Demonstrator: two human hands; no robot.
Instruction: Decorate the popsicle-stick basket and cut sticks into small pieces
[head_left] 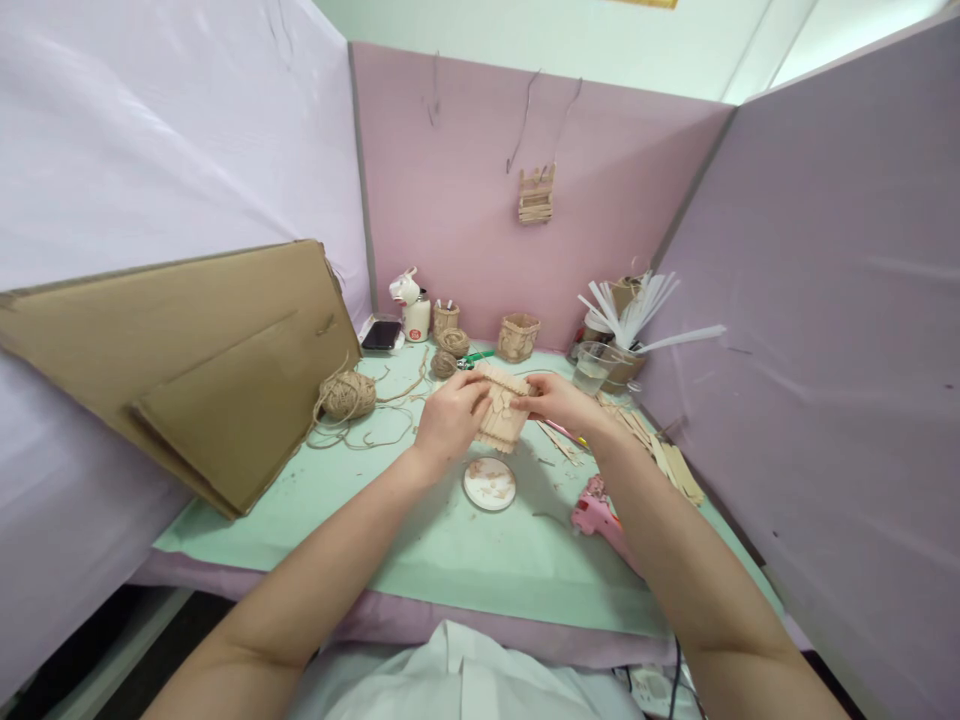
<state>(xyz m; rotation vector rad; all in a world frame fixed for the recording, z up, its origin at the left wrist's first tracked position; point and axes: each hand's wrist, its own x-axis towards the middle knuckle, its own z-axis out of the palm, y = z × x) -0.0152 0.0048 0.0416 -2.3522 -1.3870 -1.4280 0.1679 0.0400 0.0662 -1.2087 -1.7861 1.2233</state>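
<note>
1. Far left: cardboard sheet, propped at a slant against the pale partition, lower edge on the green mat.
2. Just right of it: ball of twine with loose strands trailing over the mat.
3. Behind, by the back wall: dark phone lying flat, white mug with a small animal figure on top, twine-wrapped pot, two smaller twine rolls.
4. Centre: left hand, fingers curled, gripping the left edge of the stick panel.
5. Stick panel: flat wooden sticks joined side by side, held up off the mat between both hands, tilted (near side lower), just beyond the round dish lying on the mat.
6. Right hand: thumb and fingertips pinched on the panel's upper right edge.
7. Behind the hands: small woven basket; higher up, a little stick piece hanging on the pink wall.
8. Further right: clear plastic cup, then a holder of white strips fanning outward.
9. Right foreground: pink glue gun beside the right forearm, loose wooden sticks along the partition.
</note>
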